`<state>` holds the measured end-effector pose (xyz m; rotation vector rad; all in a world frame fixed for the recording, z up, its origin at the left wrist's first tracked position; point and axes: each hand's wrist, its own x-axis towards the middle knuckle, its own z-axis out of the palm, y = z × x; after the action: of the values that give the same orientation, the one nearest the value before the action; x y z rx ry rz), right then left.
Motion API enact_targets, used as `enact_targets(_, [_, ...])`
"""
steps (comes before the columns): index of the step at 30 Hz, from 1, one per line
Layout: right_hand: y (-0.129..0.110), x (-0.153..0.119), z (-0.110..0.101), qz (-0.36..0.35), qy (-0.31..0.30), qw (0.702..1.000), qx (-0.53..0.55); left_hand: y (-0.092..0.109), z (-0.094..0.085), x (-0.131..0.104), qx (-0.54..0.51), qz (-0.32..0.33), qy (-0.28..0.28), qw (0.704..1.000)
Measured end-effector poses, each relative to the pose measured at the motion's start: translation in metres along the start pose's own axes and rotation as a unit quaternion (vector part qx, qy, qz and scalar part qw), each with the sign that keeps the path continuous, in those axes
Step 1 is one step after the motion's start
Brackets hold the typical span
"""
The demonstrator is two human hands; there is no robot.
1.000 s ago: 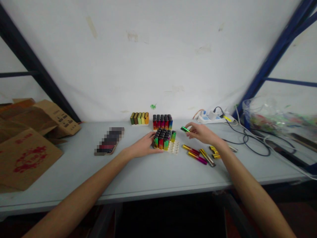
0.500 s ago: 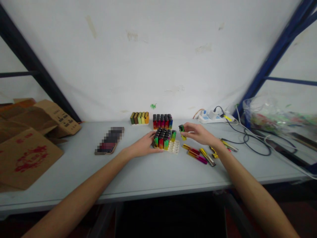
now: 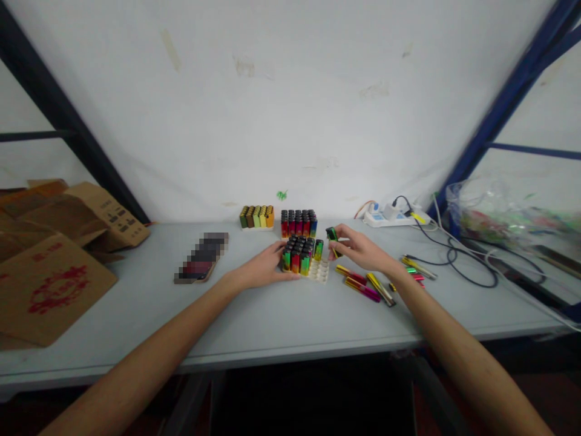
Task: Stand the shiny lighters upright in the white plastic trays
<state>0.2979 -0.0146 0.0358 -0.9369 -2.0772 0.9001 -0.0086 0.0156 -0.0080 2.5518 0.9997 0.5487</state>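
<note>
My left hand [image 3: 261, 267] is closed around the left side of a partly filled white lighter tray [image 3: 323, 272], with its thumb along the front. Upright lighters [image 3: 297, 257] with black tops and red, green and yellow bodies fill the tray's left part. Bare round sockets show on its right, with a green-yellow lighter [image 3: 318, 249] standing at the back. Just right of the tray, my right hand [image 3: 361, 248] pinches a tilted green-yellow lighter [image 3: 333, 237] above the table. Several shiny loose lighters [image 3: 362, 289] lie below that hand.
Behind stand a block of red and blue lighters [image 3: 298, 223] and a block of yellow and green ones [image 3: 256, 217]. A phone [image 3: 202, 257] lies left, beside cardboard boxes [image 3: 59, 290]. On the right are a power strip [image 3: 394, 216], cables [image 3: 449, 254] and a plastic bag [image 3: 490, 209].
My right hand has shifted slightly left, and its lighter is now more tilted. More of the loose lighters beyond my right wrist show. My left hand stays at the tray.
</note>
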Motion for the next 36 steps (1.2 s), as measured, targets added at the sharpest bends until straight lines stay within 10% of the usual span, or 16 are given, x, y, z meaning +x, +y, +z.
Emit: enact_targets(36, [-0.002,0.007,0.018,0.035,0.126,0.952,-0.278,0.002,-0.001,0.000,0.002,0.000,-0.002,1.000])
